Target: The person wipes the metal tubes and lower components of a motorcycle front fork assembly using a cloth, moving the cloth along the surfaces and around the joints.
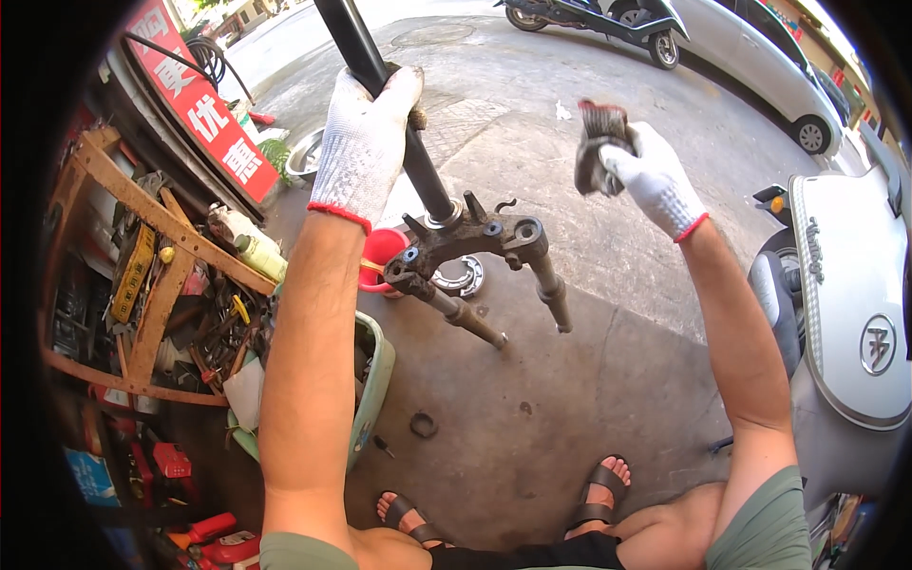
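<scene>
My left hand [366,142], in a white knit glove with a red cuff, is closed around the black steering tube [429,176] of a motorcycle front fork. A brownish scrap shows at the edge of that grip. Below the tube, the fork's grimy crown [465,239] carries two legs [551,285] that slant down toward the floor. Off to the right and apart from the fork, my right hand [655,180], gloved the same way, pinches a crumpled dirty grey rag [600,152] with a reddish edge.
A rusty-framed rack of tools [180,237] stands at left beside a pale green bin [375,370]. Behind the fork are a red bucket [382,256] and brake shoes [461,277]. A black ring [424,425] lies on the floor. A silver scooter [855,304] stands close at right.
</scene>
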Demonstrator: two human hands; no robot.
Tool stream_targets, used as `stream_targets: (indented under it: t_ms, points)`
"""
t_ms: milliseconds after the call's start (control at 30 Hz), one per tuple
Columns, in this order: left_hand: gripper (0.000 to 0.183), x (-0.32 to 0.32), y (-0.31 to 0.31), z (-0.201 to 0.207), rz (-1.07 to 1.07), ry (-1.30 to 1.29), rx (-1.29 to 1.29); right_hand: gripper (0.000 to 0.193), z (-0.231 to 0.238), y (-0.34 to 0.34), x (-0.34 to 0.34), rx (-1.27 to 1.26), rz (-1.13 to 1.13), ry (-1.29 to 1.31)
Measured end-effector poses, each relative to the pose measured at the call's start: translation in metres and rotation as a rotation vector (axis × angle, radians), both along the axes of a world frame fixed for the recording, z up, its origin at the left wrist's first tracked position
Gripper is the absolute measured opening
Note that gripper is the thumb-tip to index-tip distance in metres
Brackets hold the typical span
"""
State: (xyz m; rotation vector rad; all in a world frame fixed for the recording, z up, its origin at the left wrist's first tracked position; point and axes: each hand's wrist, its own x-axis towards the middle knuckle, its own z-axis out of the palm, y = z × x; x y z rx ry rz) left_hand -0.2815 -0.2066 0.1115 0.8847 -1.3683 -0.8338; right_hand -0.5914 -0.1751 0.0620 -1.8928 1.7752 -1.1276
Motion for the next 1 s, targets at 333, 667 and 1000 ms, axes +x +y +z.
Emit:
stream_targets:
  t_ms: [333, 667, 1000]
  points:
    - [0.020, -0.006, 0.004, 0.004, 0.016, -0.053, -0.021, 0.031, -0.059, 0.019, 0.007, 0.652, 0.547, -0.003]
    - [0.024, 0.002, 0.008, 0.002, 0.067, -0.182, -0.033, 0.026, -0.111, 0.061, 0.050, 0.547, 0.464, -0.046]
    - [0.059, 0.085, 0.023, -0.110, -0.448, -0.156, 0.400, 0.025, -0.129, 0.070, 0.038, 0.503, 0.387, -0.151]
